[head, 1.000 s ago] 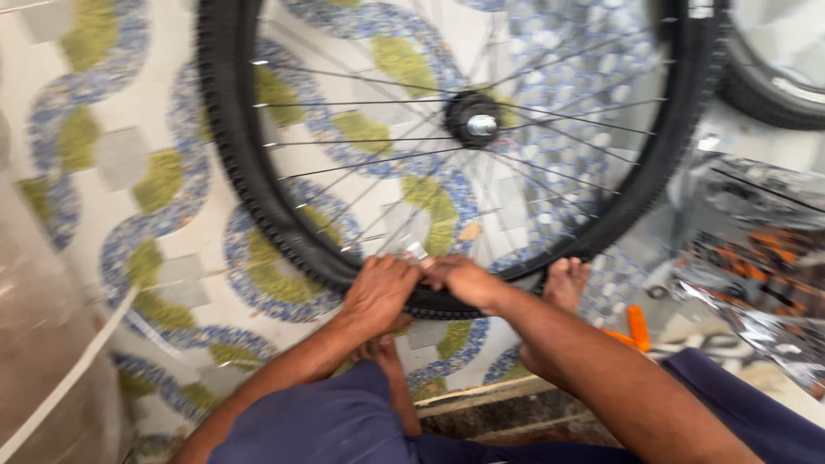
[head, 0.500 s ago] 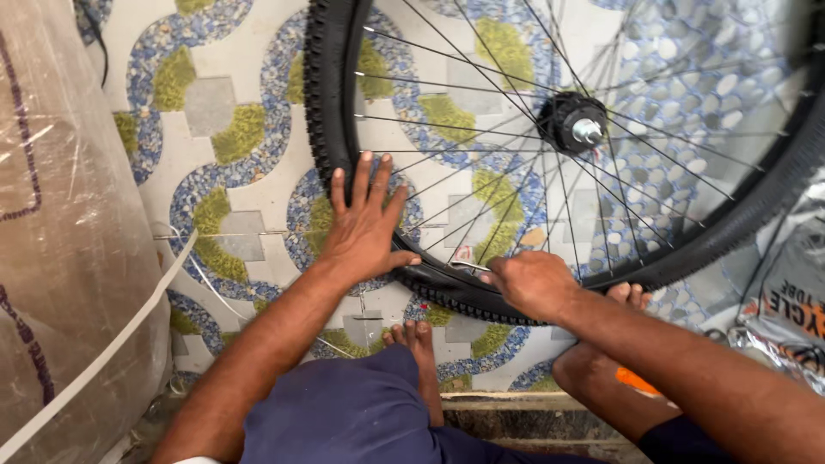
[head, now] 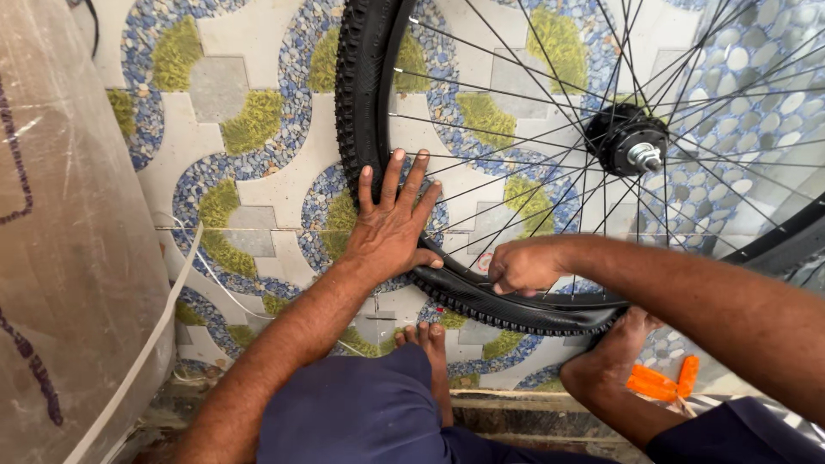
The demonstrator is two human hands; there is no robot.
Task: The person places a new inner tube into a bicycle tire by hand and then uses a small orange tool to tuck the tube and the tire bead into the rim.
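A tiled floor (head: 258,112) patterned with blue pebble swirls, green patches and grey squares is filling the background, with a plastic-wrapped bundle (head: 69,241) standing along the left edge. Lying flat on the tiles is a bicycle wheel (head: 533,172), its black hub (head: 627,142) toward the upper right and its knobby black tyre (head: 365,94) curving down past both hands. The left hand (head: 391,228) is pressing open-palmed on the tyre, fingers spread across the rim — half a second ago it was lying in much the same pose, though the wheel is now sitting further right in view. The right hand (head: 524,266) is curled into a loose fist, pinching the tyre's inner edge where the rubber is bulging away from the rim; earlier it was gripping a little lower. Bare toes (head: 425,337) are showing between the knees, and orange tyre levers (head: 657,382) are lying near the right foot (head: 610,357).
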